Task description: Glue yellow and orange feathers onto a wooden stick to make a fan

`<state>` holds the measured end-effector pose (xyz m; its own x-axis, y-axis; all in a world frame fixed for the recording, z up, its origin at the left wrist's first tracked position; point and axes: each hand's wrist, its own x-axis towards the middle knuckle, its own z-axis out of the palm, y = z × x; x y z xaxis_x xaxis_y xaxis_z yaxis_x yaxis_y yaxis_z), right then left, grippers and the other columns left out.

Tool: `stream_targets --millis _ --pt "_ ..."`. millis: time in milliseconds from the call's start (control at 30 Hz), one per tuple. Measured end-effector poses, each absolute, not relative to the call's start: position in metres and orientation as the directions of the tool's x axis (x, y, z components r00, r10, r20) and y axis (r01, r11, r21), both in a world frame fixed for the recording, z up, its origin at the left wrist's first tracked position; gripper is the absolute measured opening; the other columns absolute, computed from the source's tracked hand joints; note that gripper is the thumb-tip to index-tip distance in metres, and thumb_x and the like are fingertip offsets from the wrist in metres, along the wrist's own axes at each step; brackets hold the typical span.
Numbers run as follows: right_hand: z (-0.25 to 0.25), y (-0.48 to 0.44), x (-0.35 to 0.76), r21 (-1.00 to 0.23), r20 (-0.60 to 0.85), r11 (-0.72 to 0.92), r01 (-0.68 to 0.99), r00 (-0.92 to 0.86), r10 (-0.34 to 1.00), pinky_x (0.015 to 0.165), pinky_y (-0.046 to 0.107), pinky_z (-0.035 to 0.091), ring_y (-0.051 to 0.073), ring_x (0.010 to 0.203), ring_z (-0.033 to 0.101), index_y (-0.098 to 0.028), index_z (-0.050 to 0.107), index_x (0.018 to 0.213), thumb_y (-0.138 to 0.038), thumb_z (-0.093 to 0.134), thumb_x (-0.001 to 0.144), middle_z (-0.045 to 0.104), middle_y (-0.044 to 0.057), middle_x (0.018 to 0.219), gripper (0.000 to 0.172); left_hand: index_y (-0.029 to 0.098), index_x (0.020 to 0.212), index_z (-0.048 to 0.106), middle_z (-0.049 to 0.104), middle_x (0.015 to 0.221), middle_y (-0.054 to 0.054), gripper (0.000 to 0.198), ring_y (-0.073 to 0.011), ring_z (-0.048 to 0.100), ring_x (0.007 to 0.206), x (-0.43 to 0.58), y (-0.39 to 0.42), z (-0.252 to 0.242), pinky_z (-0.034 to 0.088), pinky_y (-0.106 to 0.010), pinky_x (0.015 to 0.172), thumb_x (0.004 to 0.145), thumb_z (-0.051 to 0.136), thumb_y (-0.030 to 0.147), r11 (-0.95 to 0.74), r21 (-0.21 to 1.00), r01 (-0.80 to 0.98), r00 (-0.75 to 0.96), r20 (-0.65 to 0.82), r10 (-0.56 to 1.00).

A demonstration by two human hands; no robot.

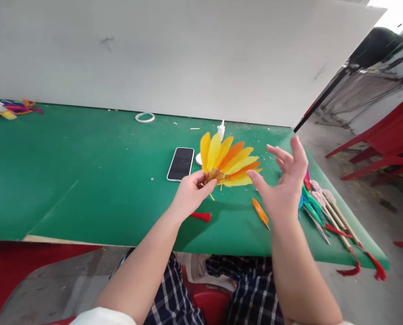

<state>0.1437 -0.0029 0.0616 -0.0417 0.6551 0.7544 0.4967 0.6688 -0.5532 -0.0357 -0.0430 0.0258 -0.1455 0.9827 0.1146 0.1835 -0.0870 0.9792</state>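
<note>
A fan of yellow and orange feathers (230, 158) is pinched at its base by my left hand (196, 192), a little above the green table. My right hand (284, 180) is raised at the fan's right side, fingers spread and nothing in them. Its thumb comes close to the lowest feathers; whether they touch I cannot tell. A single orange feather (260, 212) lies on the table below, between the two hands. Under my left hand is a red tassel (201, 217), partly hidden by my wrist.
On the green table (103, 180) lie a phone (181, 164), a white ring of tape (145, 118) and a small white bottle (221, 129). Sticks with red tassels (340, 221) and coloured feathers (312, 207) lie at the right edge. A white panel (187, 58) stands behind.
</note>
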Motion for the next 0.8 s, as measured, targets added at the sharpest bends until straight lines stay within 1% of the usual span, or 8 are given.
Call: stream_targets --millis 33,100,167,233,333,500,633,800 --pt "0.074 -0.003 0.149 -0.552 0.707 0.672 0.493 -0.151 0.691 0.091 0.044 0.042 0.024 0.111 0.051 -0.026 0.022 0.136 -0.042 0.062 0.071 0.05 0.011 0.122 0.078 0.019 0.086 0.065 0.057 0.064 0.001 0.02 -0.0084 0.043 0.048 -0.036 -0.044 0.027 0.034 -0.02 0.047 0.074 0.057 0.032 -0.109 0.97 0.215 -0.116 0.136 0.984" --pt "0.095 -0.002 0.158 -0.546 0.598 0.682 0.486 -0.344 0.724 0.09 0.043 0.043 0.024 0.111 0.051 -0.028 0.032 0.132 -0.045 0.064 0.067 0.054 0.008 0.12 0.075 0.019 0.091 0.065 0.059 0.067 0.0 0.021 -0.0095 0.045 0.053 -0.038 -0.047 0.03 0.035 -0.021 0.05 0.074 0.056 0.03 -0.181 0.93 0.321 -0.075 0.215 0.974" --pt "0.106 -0.001 0.163 -0.539 0.477 0.685 0.491 -0.492 0.728 0.088 0.042 0.046 0.025 0.11 0.052 -0.029 0.048 0.122 -0.046 0.068 0.063 0.059 0.005 0.115 0.065 0.018 0.088 0.066 0.059 0.067 0.0 0.02 -0.0103 0.047 0.055 -0.039 -0.05 0.034 0.035 -0.021 0.052 0.074 0.056 0.029 -0.255 0.863 0.437 -0.043 0.303 0.952" --pt "0.109 0.002 0.165 -0.538 0.402 0.687 0.488 -0.568 0.718 0.088 0.042 0.047 0.025 0.109 0.053 -0.03 0.06 0.107 -0.045 0.069 0.06 0.062 0.002 0.109 0.05 0.018 0.084 0.066 0.058 0.065 0.0 0.018 -0.0106 0.047 0.056 -0.04 -0.053 0.037 0.035 -0.02 0.051 0.075 0.055 0.028 -0.312 0.801 0.511 0.002 0.362 0.932" --pt "0.109 0.005 0.164 -0.574 0.364 0.697 0.43 -0.628 0.688 0.091 0.04 0.047 0.023 0.107 0.056 -0.03 0.068 0.09 -0.041 0.071 0.06 0.064 -0.001 0.104 0.033 0.018 0.082 0.065 0.057 0.064 0.0 0.017 -0.0105 0.047 0.056 -0.038 -0.056 0.04 0.034 -0.02 0.05 0.076 0.053 0.027 -0.365 0.752 0.548 0.058 0.401 0.914" --pt "0.108 0.005 0.156 -0.677 0.328 0.647 0.352 -0.643 0.693 0.093 0.041 0.045 0.023 0.106 0.055 -0.028 0.07 0.082 -0.037 0.072 0.059 0.066 -0.001 0.1 0.024 0.019 0.076 0.064 0.051 0.057 0.002 0.011 -0.0086 0.041 0.049 -0.032 -0.057 0.042 0.033 -0.02 0.049 0.074 0.053 0.022 -0.441 0.704 0.557 0.086 0.48 0.873" --pt "0.101 0.005 0.154 -0.665 0.329 0.667 0.336 -0.669 0.666 0.096 0.041 0.041 0.021 0.104 0.055 -0.031 0.07 0.082 -0.039 0.068 0.065 0.068 -0.003 0.09 0.019 0.019 0.077 0.063 0.053 0.059 0.001 0.011 -0.0086 0.042 0.049 -0.028 -0.057 0.042 0.034 -0.021 0.05 0.075 0.053 0.023 -0.447 0.697 0.562 0.092 0.484 0.87" --pt "0.097 0.003 0.154 -0.601 0.355 0.707 0.373 -0.668 0.654 0.098 0.046 0.037 0.022 0.103 0.055 -0.031 0.068 0.085 -0.039 0.064 0.07 0.066 -0.002 0.093 0.018 0.018 0.079 0.063 0.052 0.059 0.002 0.011 -0.008 0.043 0.049 -0.026 -0.057 0.043 0.034 -0.019 0.05 0.074 0.053 0.02 -0.474 0.683 0.556 0.103 0.51 0.854"
